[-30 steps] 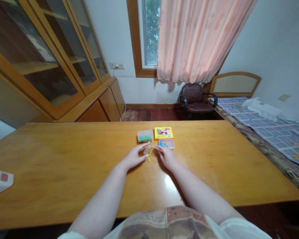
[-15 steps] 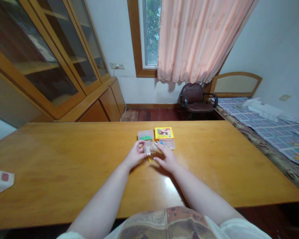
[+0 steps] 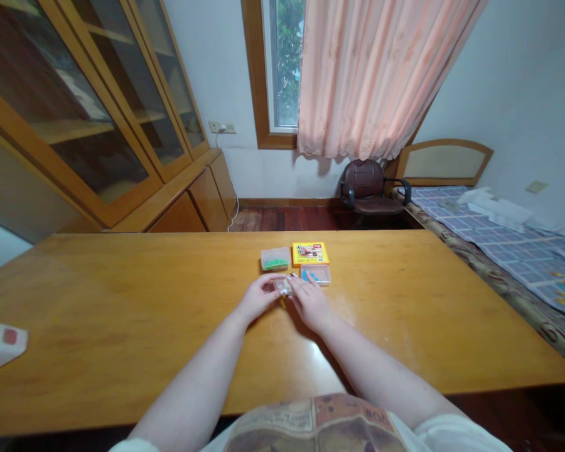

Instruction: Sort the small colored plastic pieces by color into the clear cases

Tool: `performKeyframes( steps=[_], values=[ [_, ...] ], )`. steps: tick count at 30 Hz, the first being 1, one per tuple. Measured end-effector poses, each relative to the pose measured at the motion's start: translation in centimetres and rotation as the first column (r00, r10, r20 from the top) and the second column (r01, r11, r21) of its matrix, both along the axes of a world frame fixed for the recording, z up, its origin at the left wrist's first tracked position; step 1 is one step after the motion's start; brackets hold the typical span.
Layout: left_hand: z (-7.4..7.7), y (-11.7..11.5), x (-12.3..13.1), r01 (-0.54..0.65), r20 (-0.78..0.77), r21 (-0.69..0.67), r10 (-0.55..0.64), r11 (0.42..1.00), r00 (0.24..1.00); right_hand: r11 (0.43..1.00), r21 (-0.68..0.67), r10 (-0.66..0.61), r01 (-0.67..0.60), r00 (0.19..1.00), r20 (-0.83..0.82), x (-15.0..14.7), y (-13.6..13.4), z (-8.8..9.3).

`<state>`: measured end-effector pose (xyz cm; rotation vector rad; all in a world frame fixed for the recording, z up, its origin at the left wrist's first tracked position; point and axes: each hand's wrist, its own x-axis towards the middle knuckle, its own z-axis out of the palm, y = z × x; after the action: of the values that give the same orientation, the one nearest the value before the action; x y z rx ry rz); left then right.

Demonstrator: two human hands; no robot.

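Observation:
A small clear plastic box (image 3: 282,285) is held low over the table between my two hands. My left hand (image 3: 258,297) grips its left side, thumb in front and fingers behind. My right hand (image 3: 312,302) closes over its right side, the fingers covering much of it. A small yellow piece (image 3: 283,303) shows just below the box; whether it touches the box I cannot tell. Beyond my hands stand a clear box with green pieces (image 3: 275,260), a yellow printed box (image 3: 309,253) and a shallow clear tray (image 3: 323,276) with blue pieces.
The wide wooden table (image 3: 145,314) stretches to both sides. A white object with reddish panels (image 3: 2,342) lies at its left edge. Past the table are a glass-fronted cabinet (image 3: 122,157), a brown office chair (image 3: 370,188) and a bed (image 3: 499,232).
My right hand has moved left and its fingers now lie over the clear plastic box. The box sits slightly lower, and more of the tray with blue pieces shows.

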<state>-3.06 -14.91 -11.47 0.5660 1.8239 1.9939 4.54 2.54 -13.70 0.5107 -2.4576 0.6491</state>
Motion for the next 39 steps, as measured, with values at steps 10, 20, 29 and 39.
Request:
performKeyframes(
  steps=[10,20,29,39],
  values=[
    [-1.8,-7.6,-7.2,-0.711,-0.391,-0.334,0.595,0.619,0.702,0.988,-0.131,-0.071,0.076,0.997,0.042,-0.3,2.0,-0.4],
    [-2.3,-6.6,-6.8,-0.753,-0.668,-0.628,0.36,0.195,0.651,0.984,0.011,-0.177,0.18,0.95,0.258,-0.8,1.7,-1.1],
    [-2.5,0.6,-2.6,-0.636,-0.789,-0.61,-0.285,0.472,0.545,0.89,0.166,-0.456,0.425,0.811,0.367,-1.0,1.6,0.2],
    [-2.7,-0.8,-4.3,-0.571,-0.793,-0.518,-0.107,0.637,0.6,0.911,-0.018,-0.405,0.412,0.901,0.154,-0.7,1.8,-0.2]
  ],
)
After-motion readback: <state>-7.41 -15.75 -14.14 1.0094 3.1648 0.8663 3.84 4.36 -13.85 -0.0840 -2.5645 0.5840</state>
